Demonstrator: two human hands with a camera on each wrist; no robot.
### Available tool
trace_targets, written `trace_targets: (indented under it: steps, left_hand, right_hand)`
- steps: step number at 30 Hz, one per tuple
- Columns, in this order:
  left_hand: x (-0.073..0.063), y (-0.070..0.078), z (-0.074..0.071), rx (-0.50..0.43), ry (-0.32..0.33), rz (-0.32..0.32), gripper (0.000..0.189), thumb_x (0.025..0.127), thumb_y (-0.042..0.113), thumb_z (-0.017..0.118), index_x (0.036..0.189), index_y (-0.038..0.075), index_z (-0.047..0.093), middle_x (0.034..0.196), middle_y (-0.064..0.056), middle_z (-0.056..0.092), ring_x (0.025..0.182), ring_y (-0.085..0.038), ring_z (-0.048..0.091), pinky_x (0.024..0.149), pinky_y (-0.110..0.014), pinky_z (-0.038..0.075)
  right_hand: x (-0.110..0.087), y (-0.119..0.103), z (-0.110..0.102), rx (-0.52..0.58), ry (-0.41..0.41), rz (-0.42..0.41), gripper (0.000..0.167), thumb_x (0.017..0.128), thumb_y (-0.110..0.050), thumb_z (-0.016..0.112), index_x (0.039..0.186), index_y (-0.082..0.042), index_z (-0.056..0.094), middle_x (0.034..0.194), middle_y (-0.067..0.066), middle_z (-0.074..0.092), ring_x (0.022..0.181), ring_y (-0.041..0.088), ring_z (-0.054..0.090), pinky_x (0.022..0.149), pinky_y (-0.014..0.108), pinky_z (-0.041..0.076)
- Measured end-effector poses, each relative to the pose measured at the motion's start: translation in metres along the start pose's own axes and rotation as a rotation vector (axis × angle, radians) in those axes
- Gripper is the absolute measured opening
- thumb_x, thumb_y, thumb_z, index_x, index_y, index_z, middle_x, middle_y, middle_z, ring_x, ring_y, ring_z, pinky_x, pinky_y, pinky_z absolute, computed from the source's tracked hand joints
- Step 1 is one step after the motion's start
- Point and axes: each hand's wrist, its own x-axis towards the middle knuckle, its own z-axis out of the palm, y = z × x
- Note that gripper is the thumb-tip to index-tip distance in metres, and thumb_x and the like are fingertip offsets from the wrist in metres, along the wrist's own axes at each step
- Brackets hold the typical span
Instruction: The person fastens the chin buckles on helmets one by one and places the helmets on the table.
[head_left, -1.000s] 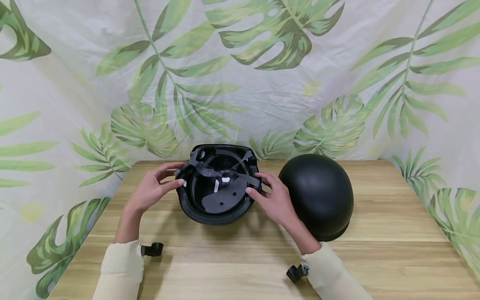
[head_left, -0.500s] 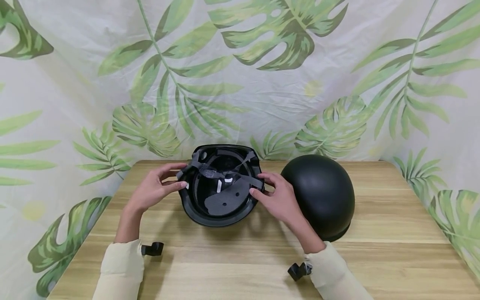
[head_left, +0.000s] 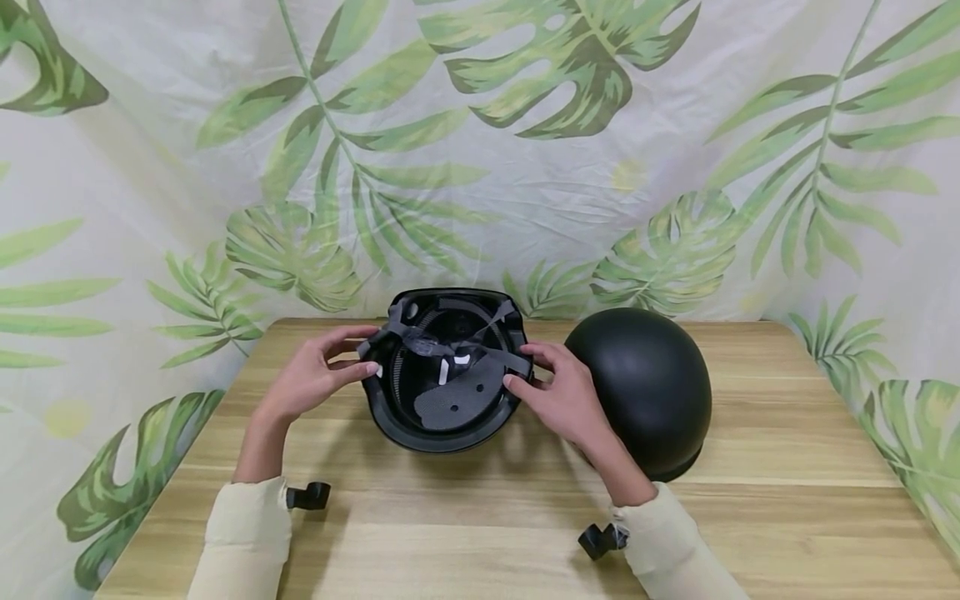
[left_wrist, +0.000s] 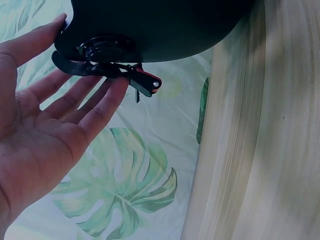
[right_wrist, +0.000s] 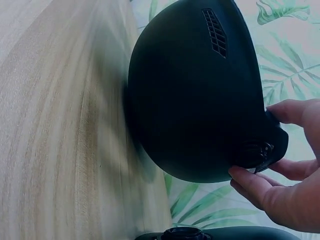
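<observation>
A black helmet (head_left: 450, 437) is held upside down above the wooden table, its dark lining and grey straps facing up. My left hand (head_left: 311, 379) grips its left rim, thumb on the inner edge. In the left wrist view, the fingers touch a black strap (left_wrist: 75, 67) and a small buckle with a red part (left_wrist: 145, 82) beside a round side fitting (left_wrist: 105, 49). On the opposite rim, my right hand (head_left: 558, 396) pinches the edge between thumb and fingers. The right wrist view shows the smooth shell with a slotted vent (right_wrist: 215, 32).
A second black helmet (head_left: 641, 383) stands dome up on the table (head_left: 420, 542), right behind my right forearm. A leaf-printed cloth (head_left: 525, 208) hangs behind the table and along its sides. Black wrist devices (head_left: 307, 497) sit at both sleeve cuffs.
The held helmet and both hands have shifted slightly to the right in the head view. The grip on both rims stays the same.
</observation>
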Motion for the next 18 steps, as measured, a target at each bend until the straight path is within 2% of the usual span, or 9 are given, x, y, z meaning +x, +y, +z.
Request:
trace_targets:
  steps: [2,7,14,18]
  left_hand:
    - [0.0,-0.001,0.0,0.001,0.0,0.007,0.058,0.101,0.024,0.078,0.154,0.014,0.058,0.157,-0.014,0.057,0.137,-0.036,0.057,0.097,-0.021,0.058]
    - [0.001,-0.005,-0.002,-0.005,0.004,0.031,0.059,0.102,0.02,0.077,0.155,0.007,0.055,0.159,-0.019,0.054,0.143,-0.04,0.055,0.105,-0.014,0.052]
    - [-0.006,-0.005,-0.012,-0.006,0.025,0.009,0.06,0.105,0.024,0.072,0.159,0.009,0.05,0.16,-0.02,0.052,0.144,-0.044,0.054,0.098,-0.009,0.052]
    - [-0.009,-0.008,-0.017,0.014,0.047,0.013,0.058,0.106,0.025,0.07,0.158,0.009,0.051,0.157,-0.02,0.055,0.146,-0.044,0.052,0.095,-0.008,0.051]
  right_hand:
    - [0.0,-0.001,-0.001,-0.01,-0.005,0.001,0.056,0.095,-0.025,0.083,0.145,-0.007,0.065,0.15,0.011,0.059,0.142,0.032,0.06,0.105,0.044,0.06]
    - [0.0,-0.005,-0.004,-0.058,-0.006,-0.024,0.059,0.097,-0.027,0.081,0.149,-0.006,0.061,0.153,0.013,0.057,0.146,0.034,0.056,0.113,0.048,0.055]
    - [0.0,-0.025,-0.003,-0.194,0.058,-0.16,0.061,0.098,-0.033,0.08,0.149,-0.007,0.062,0.158,0.011,0.055,0.149,0.036,0.052,0.119,0.059,0.046]
    - [0.006,-0.046,0.005,-0.225,0.045,-0.221,0.06,0.098,-0.034,0.079,0.15,-0.008,0.061,0.159,0.011,0.054,0.151,0.035,0.05,0.12,0.058,0.045]
